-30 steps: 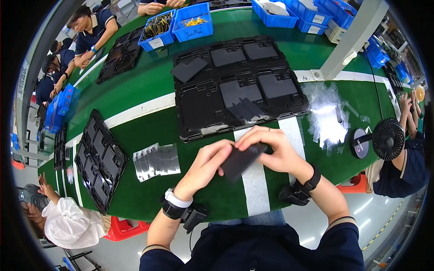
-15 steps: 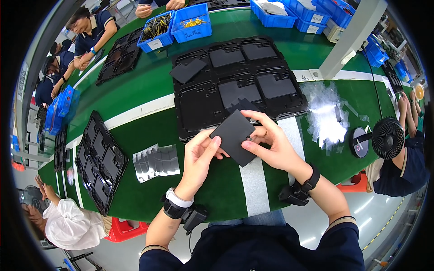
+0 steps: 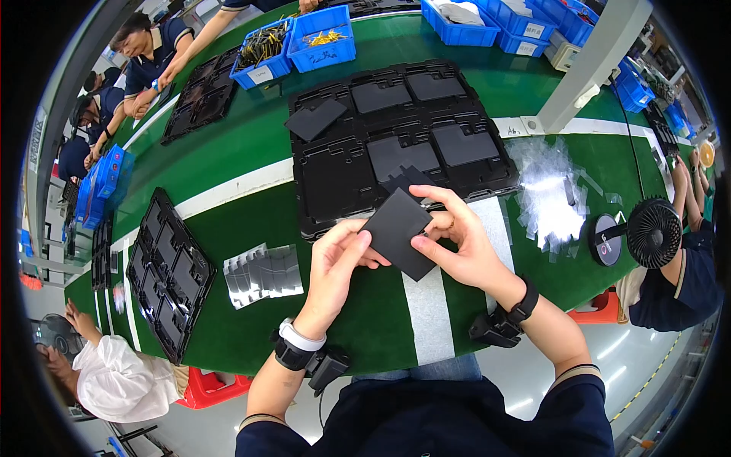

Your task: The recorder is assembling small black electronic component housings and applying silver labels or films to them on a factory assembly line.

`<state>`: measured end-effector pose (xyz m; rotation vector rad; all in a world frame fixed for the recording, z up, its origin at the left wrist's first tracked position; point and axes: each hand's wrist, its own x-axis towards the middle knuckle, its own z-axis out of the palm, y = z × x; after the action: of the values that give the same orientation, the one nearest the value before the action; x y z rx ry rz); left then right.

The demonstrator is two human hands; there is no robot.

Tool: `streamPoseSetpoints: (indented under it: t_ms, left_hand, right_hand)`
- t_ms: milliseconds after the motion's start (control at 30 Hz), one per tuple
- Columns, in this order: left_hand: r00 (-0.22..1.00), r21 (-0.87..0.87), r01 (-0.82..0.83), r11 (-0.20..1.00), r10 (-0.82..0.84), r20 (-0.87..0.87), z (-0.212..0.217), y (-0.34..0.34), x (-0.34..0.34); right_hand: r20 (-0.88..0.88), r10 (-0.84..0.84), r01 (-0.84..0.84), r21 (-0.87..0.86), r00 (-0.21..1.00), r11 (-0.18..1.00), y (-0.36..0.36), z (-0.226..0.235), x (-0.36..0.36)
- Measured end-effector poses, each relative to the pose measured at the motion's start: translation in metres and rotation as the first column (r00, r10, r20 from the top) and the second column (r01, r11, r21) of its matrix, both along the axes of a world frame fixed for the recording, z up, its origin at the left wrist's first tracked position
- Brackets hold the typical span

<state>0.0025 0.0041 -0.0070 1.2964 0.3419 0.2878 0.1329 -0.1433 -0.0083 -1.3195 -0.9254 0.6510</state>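
Between my two hands is a thin black rectangular panel, tilted so its corners point up and down. My left hand pinches its left edge, thumb on top. On the opposite edge, my right hand grips it with the thumb on the face and fingers at the upper corner and behind. Just beyond stands a black compartment tray with similar dark panels in several of its pockets. One loose panel lies askew over the tray's far left pocket. Small dark pieces show at the tray's near side, partly hidden by my hold.
Clear film strips lie left of my hands; a pile of clear film pieces is at the right. Beyond that are a small black fan and a grey post. Another black tray lies left. Blue bins line the far side.
The panel and my hands have barely shifted, with the grip unchanged. Across the table, a co-worker's arm now reaches out toward the left.
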Motion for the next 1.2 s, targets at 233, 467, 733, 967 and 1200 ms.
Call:
streamPoseSetpoints:
  t_ms: [233, 467, 733, 967, 1200]
  left_hand:
    - [1.0, 0.049, -0.003, 0.999, 0.003, 0.013, -0.001, 0.003, -0.001]
    - [0.999, 0.08, -0.032, 0.996, 0.029, 0.035, -0.001, 0.001, -0.002]
    - [0.861, -0.051, -0.486, 0.873, 0.488, 0.142, 0.001, 0.024, -0.002]
    - [0.878, 0.132, -0.457, 0.88, 0.469, -0.091, -0.002, 0.033, -0.002]
    - [0.875, 0.123, -0.462, 0.878, 0.474, -0.095, 0.004, 0.025, -0.003]
  right_hand:
    - [-0.005, 0.053, -0.053, -0.007, 0.999, 0.999, 0.0, 0.005, -0.001]
    - [-0.074, 0.117, -0.118, -0.009, 0.99, 0.993, 0.002, 0.0, 0.002]
    - [0.129, -0.223, 0.215, 0.071, 0.966, 0.974, 0.002, -0.004, 0.003]
    - [0.308, -0.175, 0.176, 0.025, 0.935, 0.984, 0.004, 0.001, 0.001]
    - [0.351, -0.139, 0.147, 0.004, 0.926, 0.989, 0.003, 0.0, 0.001]
